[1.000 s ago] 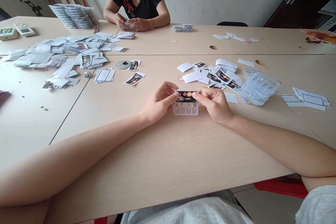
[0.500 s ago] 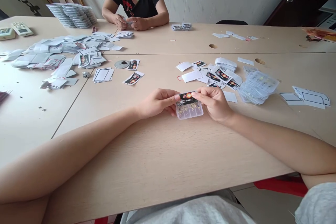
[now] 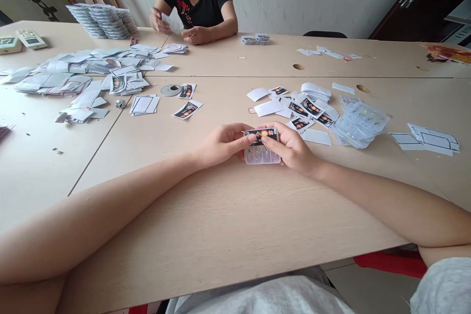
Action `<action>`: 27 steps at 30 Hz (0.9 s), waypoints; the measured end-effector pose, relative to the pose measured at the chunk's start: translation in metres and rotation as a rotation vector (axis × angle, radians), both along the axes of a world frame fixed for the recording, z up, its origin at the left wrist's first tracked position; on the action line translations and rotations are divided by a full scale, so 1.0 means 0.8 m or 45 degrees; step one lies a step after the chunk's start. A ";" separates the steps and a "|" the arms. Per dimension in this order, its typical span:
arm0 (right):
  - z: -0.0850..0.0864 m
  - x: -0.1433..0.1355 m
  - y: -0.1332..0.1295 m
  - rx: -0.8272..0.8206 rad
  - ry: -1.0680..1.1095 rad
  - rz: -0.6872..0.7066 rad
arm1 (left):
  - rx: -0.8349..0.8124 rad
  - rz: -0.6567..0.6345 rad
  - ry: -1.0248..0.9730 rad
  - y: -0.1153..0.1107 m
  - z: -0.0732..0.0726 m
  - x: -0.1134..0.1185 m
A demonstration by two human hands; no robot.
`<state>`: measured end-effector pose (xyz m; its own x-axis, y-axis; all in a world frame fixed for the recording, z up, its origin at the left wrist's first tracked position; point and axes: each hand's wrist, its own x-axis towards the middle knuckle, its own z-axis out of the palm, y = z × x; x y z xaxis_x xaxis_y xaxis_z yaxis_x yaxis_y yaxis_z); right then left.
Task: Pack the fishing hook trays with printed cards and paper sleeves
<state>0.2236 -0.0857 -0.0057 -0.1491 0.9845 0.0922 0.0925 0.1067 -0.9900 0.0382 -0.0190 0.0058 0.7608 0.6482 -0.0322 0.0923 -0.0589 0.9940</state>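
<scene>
On the left of the pale wood-grain table lies a loose heap of white paper cards. Right of it are a neat stack of white, black-lined paper cards and a flat, grey, round disc. The left hand pinches the left side of a small, rectangular, clear plastic box, its thumb on the black printed label. The box is located between both hands, near the table's middle. The right hand grips the right side, thumb pressed on the label. Beyond it lie mixed white and black printed paper labels, then piled clear plastic boxes.

Smooth, translucent plastic box
</scene>
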 end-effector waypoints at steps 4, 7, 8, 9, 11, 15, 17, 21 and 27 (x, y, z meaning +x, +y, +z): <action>-0.003 0.002 -0.003 -0.013 -0.004 0.008 | 0.006 -0.103 -0.018 0.006 -0.004 -0.002; -0.006 0.003 -0.006 -0.019 0.054 0.098 | -0.024 -0.184 -0.040 0.008 -0.004 -0.004; -0.007 0.003 -0.007 -0.001 0.079 0.122 | -0.027 -0.199 -0.040 0.008 -0.004 -0.004; -0.008 0.004 -0.007 0.022 0.098 0.135 | -0.024 -0.203 -0.039 0.007 -0.004 -0.004; -0.009 0.004 -0.008 0.064 0.106 0.142 | -0.006 -0.187 -0.042 0.005 -0.004 -0.004; -0.005 0.007 -0.007 0.024 0.078 0.200 | 0.052 -0.176 -0.038 0.001 -0.006 -0.004; -0.003 0.008 -0.004 -0.053 0.059 0.237 | 0.086 -0.197 -0.001 0.000 -0.006 -0.005; 0.001 0.005 0.002 -0.135 -0.044 0.201 | 0.121 -0.204 0.050 -0.001 -0.005 -0.005; 0.001 -0.001 0.000 -0.089 -0.054 0.203 | 0.018 -0.257 0.011 -0.003 -0.003 -0.004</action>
<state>0.2228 -0.0858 -0.0048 -0.3063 0.9518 0.0144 0.1219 0.0542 -0.9911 0.0347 -0.0212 0.0037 0.8752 0.4826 -0.0315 0.0858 -0.0909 0.9922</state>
